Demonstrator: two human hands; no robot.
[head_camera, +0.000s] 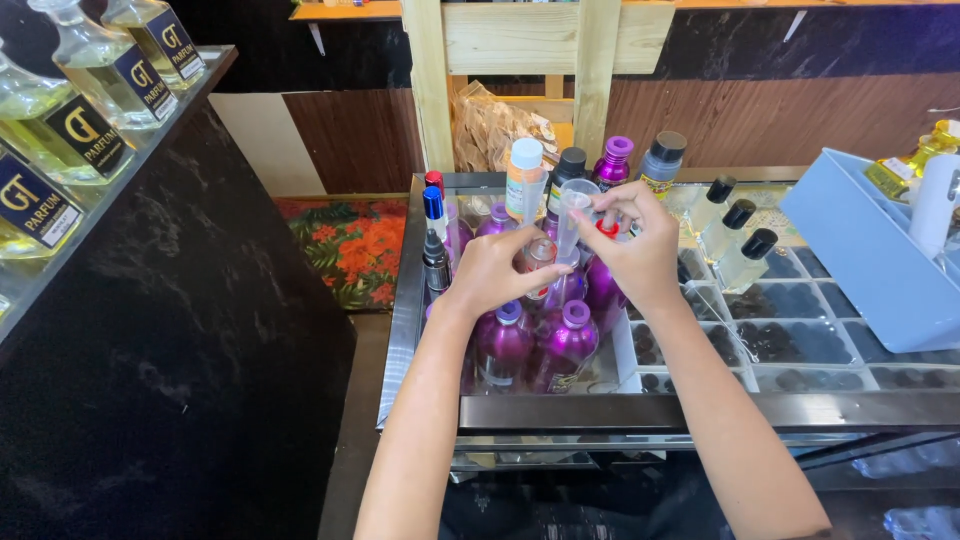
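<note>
My left hand (497, 272) clamped on small clear bottle (539, 256), above purple bottles (540, 345) at tray's (425, 200) near-left corner. My right hand (634, 245) pinches clear plastic syringe (572, 215) over its mouth. Filling looks underway, bottle uncapped.

bare forearms, no sleeves; left hand (492, 272) & right hand (640, 250) ungloved.

Access from the near edge is open: both forearms pass over the bare metal rim of the glass counter (560, 410). Ahead, the purple bottles (540, 345) stand packed cap to cap — no gap between them. Taller capped bottles (590, 165) wall off the far side, with the wooden frame (510, 60) just behind. Marker pens (434, 235) stand at the left. To the right, three black-capped spray bottles (735, 235) and a blue tray (870, 250) narrow the passage — the compartment lids (800, 340) below lie flat and low.
</note>
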